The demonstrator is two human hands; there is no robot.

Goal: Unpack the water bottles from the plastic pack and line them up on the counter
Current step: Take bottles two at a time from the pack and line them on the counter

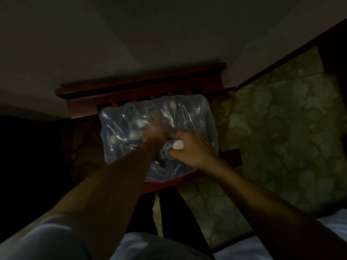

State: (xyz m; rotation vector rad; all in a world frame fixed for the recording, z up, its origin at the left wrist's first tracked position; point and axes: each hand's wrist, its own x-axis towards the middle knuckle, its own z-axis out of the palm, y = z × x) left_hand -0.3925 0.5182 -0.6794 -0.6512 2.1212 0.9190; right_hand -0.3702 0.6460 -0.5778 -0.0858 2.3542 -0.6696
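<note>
- Plastic pack (131, 128) of water bottles lies on a dark red wooden chair (142, 87) that stands against a pale wall, in dim light.
- Right hand (189, 149) grips the neck of 1 bottle (166, 150) with a white cap (178, 144), at the pack's near middle.
- Left hand (153, 136) reaches into the wrap just beside the right; blur hides its fingers, so its grip cannot be told.
- Patterned green floor (281, 128) lies to the right.
</note>
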